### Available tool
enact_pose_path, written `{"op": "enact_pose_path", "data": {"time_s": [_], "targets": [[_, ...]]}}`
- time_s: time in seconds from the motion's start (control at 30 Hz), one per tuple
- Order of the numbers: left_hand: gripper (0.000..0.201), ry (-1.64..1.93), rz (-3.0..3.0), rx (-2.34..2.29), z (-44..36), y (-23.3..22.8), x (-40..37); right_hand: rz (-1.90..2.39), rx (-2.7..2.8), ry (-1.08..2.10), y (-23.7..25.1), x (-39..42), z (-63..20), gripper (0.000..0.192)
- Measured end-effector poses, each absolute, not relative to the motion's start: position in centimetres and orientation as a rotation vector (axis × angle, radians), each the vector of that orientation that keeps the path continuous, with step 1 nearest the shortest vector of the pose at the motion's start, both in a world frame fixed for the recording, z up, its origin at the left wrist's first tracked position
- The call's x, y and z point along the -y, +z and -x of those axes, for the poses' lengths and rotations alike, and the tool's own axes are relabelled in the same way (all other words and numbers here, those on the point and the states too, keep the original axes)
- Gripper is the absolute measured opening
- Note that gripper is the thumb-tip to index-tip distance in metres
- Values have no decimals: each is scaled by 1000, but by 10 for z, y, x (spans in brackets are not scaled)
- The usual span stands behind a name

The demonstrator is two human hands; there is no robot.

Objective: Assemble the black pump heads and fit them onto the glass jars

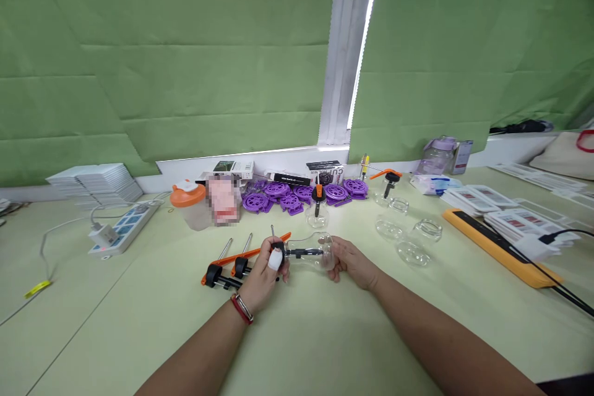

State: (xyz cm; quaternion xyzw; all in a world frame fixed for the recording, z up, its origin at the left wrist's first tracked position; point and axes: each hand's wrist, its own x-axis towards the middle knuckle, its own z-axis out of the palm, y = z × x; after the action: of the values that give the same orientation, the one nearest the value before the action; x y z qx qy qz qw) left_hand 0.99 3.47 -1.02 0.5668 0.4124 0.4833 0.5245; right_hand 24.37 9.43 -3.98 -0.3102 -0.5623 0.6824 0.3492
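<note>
Two hands meet near the middle of the pale green worktop (325, 334), both closed on one clear glass bottle (312, 252) held on its side just above the surface. The right hand (349, 261) cups the round body; the left hand (262, 275), one finger wrapped in white tape, pinches the black pump head (279, 249) at the bottle's neck, with its stem lying inside the glass. My reading is that this piece is mid-assembly: the head sits at the neck, but I cannot tell whether it is fully seated.

Toward the back edge, a heap of purple reels (304, 193) lies beside some small boxes. Right of centre, several empty glass bottles (408, 236) rest without heads, so a good share of the work looks undone. Two bottles appear finished: one with an orange-and-black head (317, 207) stands just in front of the reels, and another (388, 189) stands behind the empty ones.

Just left of the left hand, loose pump heads with metal stems (229, 263) lie across an orange stick, waiting. At the left edge sits a white power strip (121, 229), with stacked white tiles (99, 180) in the back left corner. Along the right edge lies an orange tray (501, 249).
</note>
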Motion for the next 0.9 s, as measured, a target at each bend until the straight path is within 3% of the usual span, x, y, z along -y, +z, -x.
{"op": "enact_pose_path", "data": {"time_s": [0.23, 0.43, 0.73, 0.9], "targets": [[35, 1200, -1287, -931, -6, -13, -37, 662, 1478, 1713, -30, -91, -247, 70], [36, 1155, -1307, -951, -9, -15, -37, 748, 1447, 1711, -35, -93, -244, 56], [37, 1217, -1244, -932, -4, -18, -40, 692, 1553, 1630, -29, -90, -245, 77], [35, 1184, -1287, -951, -7, -16, -39, 761, 1518, 1637, -30, -90, -243, 65]]}}
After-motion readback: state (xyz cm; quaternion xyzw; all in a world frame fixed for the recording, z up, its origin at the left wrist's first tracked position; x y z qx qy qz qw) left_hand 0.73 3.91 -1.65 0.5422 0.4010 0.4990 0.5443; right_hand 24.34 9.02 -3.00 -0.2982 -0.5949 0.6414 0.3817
